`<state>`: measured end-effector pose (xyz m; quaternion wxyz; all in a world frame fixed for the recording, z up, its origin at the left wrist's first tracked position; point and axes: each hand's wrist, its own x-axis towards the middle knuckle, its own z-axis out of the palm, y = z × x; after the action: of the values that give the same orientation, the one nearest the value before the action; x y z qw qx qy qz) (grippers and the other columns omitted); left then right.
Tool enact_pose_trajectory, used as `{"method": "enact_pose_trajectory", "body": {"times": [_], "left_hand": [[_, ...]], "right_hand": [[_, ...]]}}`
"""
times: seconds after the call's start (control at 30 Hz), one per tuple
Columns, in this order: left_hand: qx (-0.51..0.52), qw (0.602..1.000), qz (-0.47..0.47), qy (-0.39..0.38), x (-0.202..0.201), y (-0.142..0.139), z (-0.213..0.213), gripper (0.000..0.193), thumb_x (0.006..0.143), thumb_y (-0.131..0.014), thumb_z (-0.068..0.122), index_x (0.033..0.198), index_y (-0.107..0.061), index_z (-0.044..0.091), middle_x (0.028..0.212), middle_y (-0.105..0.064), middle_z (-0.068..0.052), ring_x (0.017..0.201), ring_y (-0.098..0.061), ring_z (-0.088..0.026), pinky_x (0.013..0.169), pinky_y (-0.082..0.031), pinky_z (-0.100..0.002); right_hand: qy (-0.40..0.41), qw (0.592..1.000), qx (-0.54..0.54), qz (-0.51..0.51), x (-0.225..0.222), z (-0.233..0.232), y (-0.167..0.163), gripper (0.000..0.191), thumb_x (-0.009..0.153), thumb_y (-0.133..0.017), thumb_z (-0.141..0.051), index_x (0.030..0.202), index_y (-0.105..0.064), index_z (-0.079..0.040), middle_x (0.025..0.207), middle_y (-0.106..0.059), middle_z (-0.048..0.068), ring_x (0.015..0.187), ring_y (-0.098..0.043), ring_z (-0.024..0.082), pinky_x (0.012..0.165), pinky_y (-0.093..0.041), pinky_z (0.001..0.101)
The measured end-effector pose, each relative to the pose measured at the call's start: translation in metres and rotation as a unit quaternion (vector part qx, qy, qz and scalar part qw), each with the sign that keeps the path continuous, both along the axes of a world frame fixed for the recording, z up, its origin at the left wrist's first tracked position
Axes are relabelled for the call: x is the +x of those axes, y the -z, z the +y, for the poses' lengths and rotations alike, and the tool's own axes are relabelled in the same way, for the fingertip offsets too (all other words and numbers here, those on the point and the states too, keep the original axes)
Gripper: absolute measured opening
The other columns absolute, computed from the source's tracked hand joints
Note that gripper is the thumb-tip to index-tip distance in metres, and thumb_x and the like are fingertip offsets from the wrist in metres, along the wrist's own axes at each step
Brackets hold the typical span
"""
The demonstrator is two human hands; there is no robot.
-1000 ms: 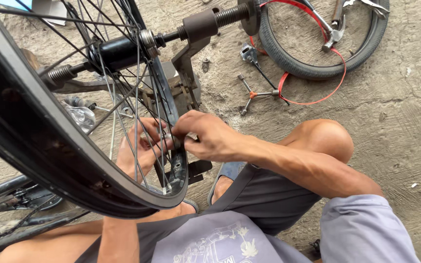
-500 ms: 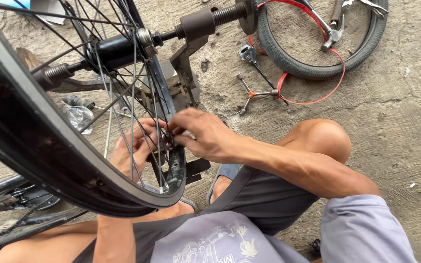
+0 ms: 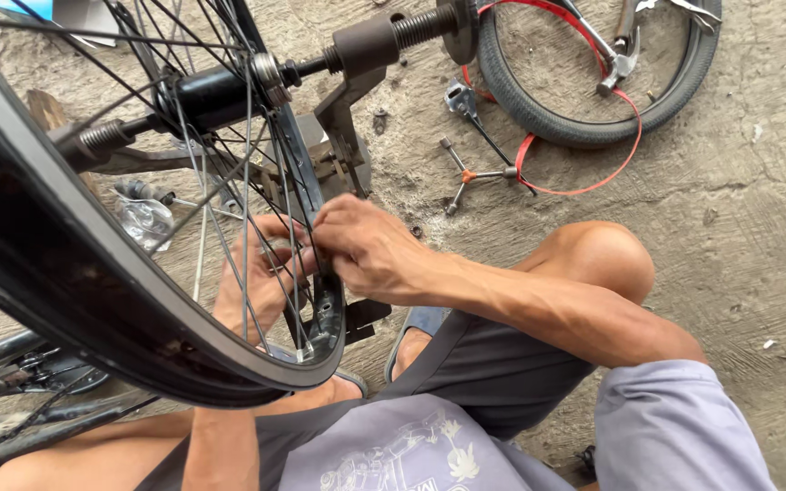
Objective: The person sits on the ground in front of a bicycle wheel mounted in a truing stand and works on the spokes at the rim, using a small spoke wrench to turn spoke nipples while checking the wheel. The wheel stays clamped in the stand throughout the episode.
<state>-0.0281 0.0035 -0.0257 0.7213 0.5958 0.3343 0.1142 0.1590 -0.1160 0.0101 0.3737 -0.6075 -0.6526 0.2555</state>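
Your bicycle wheel (image 3: 93, 273) stands upright in a metal stand (image 3: 343, 109), its axle (image 3: 229, 86) clamped between the stand's threaded ends, so the mounting is done and the wheel sits close in front of you, filling the left of the view. The rim carries no tyre; a bare tyre (image 3: 593, 127) lies flat on the concrete floor (image 3: 757, 227) at the far right, with a red band (image 3: 584, 186) looped across it and pliers (image 3: 616, 64) resting inside its ring.

Both your hands are at the near, lower part of the rim. Your right hand (image 3: 370, 250) comes in from the right side of the wheel with fingers curled and pinched at a spoke (image 3: 291, 245) close to the rim. Your left hand (image 3: 261, 273) sits behind the spokes on the other side, fingers bent toward the same spot. Whether a small tool is held between them I cannot tell, since the spokes and fingers cover that point.

As a judgement, the work is in its middle: the wheel is stripped and mounted, the spokes are all laced in, and you are busy at one spoke where it meets the rim. The tyre and band are not yet back on. A three-armed wrench (image 3: 470, 175) lies untouched on the floor just past the stand, and a second wheel (image 3: 20, 400) lies at the near left.
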Motion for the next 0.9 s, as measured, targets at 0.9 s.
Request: {"method": "enact_pose_trajectory", "body": {"times": [0.9], "left_hand": [[0.101, 0.988, 0.093, 0.064, -0.003, -0.027, 0.005, 0.047, 0.089, -0.076, 0.014, 0.133, -0.06, 0.01, 0.081, -0.066, -0.003, 0.068, -0.064, -0.009, 0.058, -0.048, -0.024]], "right_hand": [[0.06, 0.991, -0.118, -0.006, 0.0, 0.007, 0.003, 0.011, 0.094, -0.064, -0.007, 0.099, -0.074, -0.006, 0.098, -0.075, 0.01, 0.103, -0.069, 0.029, 0.086, -0.055, 0.0429]]}}
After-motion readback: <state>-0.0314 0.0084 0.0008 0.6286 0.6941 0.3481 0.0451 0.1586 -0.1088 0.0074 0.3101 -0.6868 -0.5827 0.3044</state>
